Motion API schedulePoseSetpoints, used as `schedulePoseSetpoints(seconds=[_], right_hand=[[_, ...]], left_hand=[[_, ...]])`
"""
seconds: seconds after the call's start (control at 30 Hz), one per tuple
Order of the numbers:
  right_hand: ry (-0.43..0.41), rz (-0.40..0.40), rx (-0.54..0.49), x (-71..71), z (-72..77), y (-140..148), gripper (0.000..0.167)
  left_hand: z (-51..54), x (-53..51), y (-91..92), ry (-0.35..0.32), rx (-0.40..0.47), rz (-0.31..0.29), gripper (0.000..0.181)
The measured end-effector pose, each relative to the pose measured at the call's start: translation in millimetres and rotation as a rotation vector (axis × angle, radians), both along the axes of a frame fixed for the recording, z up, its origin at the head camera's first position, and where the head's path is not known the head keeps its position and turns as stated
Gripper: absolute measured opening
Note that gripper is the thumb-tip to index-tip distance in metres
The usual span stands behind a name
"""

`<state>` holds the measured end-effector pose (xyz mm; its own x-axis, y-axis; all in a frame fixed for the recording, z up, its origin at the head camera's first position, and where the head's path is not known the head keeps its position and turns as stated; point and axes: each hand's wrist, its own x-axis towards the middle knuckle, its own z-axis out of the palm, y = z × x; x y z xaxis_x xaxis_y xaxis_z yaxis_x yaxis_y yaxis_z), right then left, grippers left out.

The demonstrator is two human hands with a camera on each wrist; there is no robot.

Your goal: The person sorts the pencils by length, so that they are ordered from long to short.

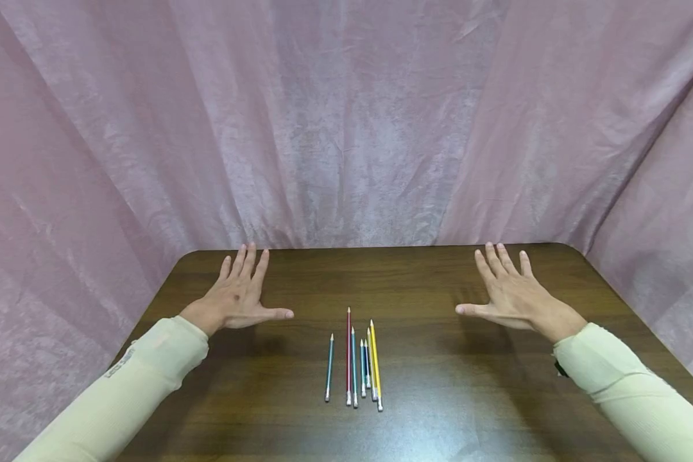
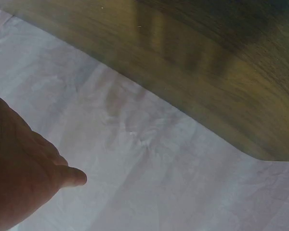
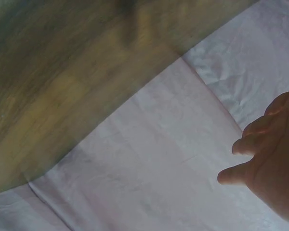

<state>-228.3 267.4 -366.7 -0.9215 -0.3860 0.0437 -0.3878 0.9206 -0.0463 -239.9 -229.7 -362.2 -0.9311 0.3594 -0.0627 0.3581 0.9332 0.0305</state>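
Several pencils lie roughly parallel near the middle of the table, points toward the far edge: a teal pencil (image 1: pixel 330 369) apart on the left, a dark red pencil (image 1: pixel 349 359), more blue or teal ones, and yellow pencils (image 1: pixel 376 366) on the right. Left of them the left hand (image 1: pixel 237 298) is held with fingers spread, holding nothing; it also shows in the left wrist view (image 2: pixel 29 173). On the other side the right hand (image 1: pixel 516 298) is spread likewise, holding nothing, and appears in the right wrist view (image 3: pixel 274 159).
The brown wooden table (image 1: pixel 416 276) has rounded far corners. Pink curtains (image 1: pixel 346 128) hang behind its far edge and at both sides. Shadows of the hands and arms fall on the tabletop.
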Motion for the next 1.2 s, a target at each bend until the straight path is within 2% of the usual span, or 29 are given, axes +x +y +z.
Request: schedulePoseSetpoints(seconds=[0.2,0.5,0.8,1.2], right_hand=[[0.002,0.000,0.001,3.1,0.4,-1,0.118],[0.002,-0.033,0.011,3.2,6.6,6,0.119],[0.049,0.007,0.001,4.4,8.6,-2,0.117],[0.065,0.063,0.031,8.5,7.4,-20,0.119]], left_hand=[[-1.7,0.5,0.0,-0.015,-0.010,-0.002,0.134],[10.1,2.8,-3.9,-0.026,0.001,0.026,0.134],[10.7,4.7,-3.0,-0.010,-0.010,0.027,0.134],[10.2,12.7,11.7,0.007,-0.012,0.011,0.131]])
